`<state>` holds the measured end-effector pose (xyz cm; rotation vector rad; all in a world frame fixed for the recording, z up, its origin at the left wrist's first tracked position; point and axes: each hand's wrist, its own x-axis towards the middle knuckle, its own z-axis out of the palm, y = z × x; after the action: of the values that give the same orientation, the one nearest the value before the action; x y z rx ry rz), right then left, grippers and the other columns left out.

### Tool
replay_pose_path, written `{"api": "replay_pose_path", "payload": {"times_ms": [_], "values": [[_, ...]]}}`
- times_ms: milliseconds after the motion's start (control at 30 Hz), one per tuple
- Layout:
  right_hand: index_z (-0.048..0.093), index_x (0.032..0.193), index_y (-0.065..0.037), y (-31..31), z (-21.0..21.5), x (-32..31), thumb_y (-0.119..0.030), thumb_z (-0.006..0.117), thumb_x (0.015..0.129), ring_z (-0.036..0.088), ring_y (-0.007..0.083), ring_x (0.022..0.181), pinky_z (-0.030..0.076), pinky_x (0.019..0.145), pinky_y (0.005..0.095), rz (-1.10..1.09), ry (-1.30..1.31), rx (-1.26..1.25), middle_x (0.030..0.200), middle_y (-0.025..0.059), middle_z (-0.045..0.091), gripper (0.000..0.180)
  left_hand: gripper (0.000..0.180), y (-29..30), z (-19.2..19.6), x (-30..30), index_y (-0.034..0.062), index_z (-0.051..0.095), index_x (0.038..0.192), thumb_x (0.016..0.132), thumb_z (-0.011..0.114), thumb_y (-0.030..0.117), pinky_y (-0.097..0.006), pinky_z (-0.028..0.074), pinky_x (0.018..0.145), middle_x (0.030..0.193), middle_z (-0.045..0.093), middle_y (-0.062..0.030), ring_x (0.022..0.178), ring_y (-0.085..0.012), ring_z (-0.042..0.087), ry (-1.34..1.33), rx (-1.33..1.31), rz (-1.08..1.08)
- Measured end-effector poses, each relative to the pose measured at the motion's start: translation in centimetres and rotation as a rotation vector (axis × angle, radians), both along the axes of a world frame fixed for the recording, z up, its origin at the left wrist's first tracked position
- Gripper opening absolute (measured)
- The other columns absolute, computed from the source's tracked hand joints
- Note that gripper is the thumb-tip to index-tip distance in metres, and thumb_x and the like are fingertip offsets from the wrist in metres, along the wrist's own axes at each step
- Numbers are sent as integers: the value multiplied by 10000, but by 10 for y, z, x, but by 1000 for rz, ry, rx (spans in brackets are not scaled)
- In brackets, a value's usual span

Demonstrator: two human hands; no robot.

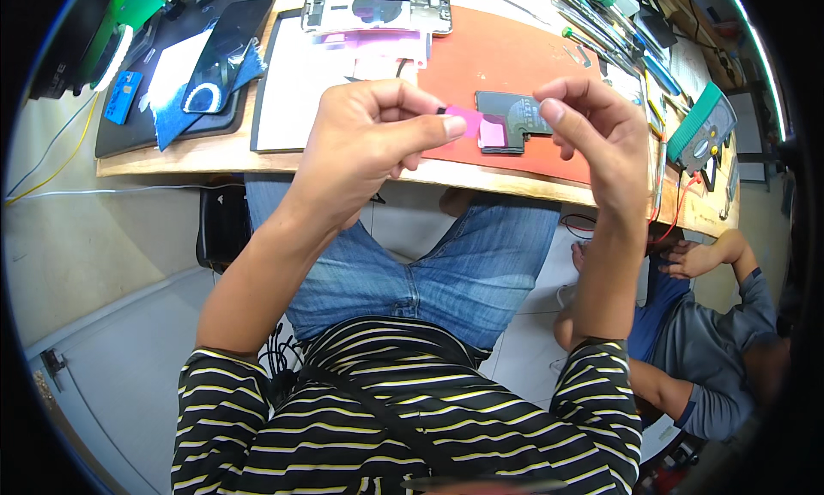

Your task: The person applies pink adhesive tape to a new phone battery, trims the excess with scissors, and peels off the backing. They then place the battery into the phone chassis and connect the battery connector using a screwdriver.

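Note:
My left hand (365, 134) is closed in a pinch on a small pink film strip (467, 119) with a dark tab at its end. Just right of the strip, a black L-shaped phone battery (525, 110) lies on the orange mat (463, 57); a pink patch shows on its lower left part. Over the battery's right side hovers my right hand (596, 126), thumb and forefinger brought together. Whatever may be between them is too small to make out. Beyond my left hand sits an opened phone housing (378, 10), its inner parts exposed, with pink film sheets (378, 47) below it.
Several screwdrivers and tweezers (601, 27) crowd the back right, near a green-and-grey multimeter (705, 134) with red leads. At left, a dark phone screen (219, 61) rests on a blue cloth (172, 117). Another person (708, 332) sits low at the right.

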<state>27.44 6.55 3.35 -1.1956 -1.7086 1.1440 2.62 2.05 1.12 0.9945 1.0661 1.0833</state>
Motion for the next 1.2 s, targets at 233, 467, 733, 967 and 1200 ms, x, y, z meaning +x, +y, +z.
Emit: {"api": "replay_pose_path", "payload": {"times_ms": [233, 467, 733, 967, 1200], "values": [[724, 1109, 2, 34, 14, 8, -222, 767, 918, 575, 29, 740, 446, 618, 189, 323, -204, 27, 832, -16, 660, 298, 116, 23, -2, 19, 21, 739, 931, 872, 811, 89, -210, 449, 562, 753, 687, -19, 630, -64, 602, 148, 70, -23], [715, 1123, 8, 39, -2, 6, -165, 769, 919, 624, 75, 912, 496, 794, 234, 363, -46, 28, 1029, 25, 682, 273, 171, 27, -7, 27, 0, 749, 897, 829, 863, 108, -215, 533, 698, 813, 727, -42, 742, -75, 656, 40, 149, 8], [738, 1067, -17, 33, 2, 0, -160, 770, 891, 642, 141, 999, 492, 861, 308, 369, -65, 204, 1056, 51, 701, 230, 161, 22, -2, 31, -5, 732, 908, 824, 853, 59, -217, 550, 712, 839, 739, -65, 767, -89, 682, 70, 177, -44], [733, 944, -15, 35, 10, -8, -129, 757, 867, 650, 162, 991, 490, 903, 325, 498, -159, 376, 1029, 80, 706, 140, 179, 17, -1, 27, -19, 732, 915, 824, 859, 70, -195, 566, 677, 834, 754, -86, 760, -80, 703, 67, 191, -55], [717, 897, -16, 27, 12, -16, -107, 732, 856, 659, 179, 992, 493, 919, 334, 421, -223, 392, 1030, 85, 712, 101, 150, 15, 8, 22, -16, 739, 931, 878, 798, 111, -180, 468, 593, 779, 712, -27, 669, -33, 604, 140, 173, -64]]}}
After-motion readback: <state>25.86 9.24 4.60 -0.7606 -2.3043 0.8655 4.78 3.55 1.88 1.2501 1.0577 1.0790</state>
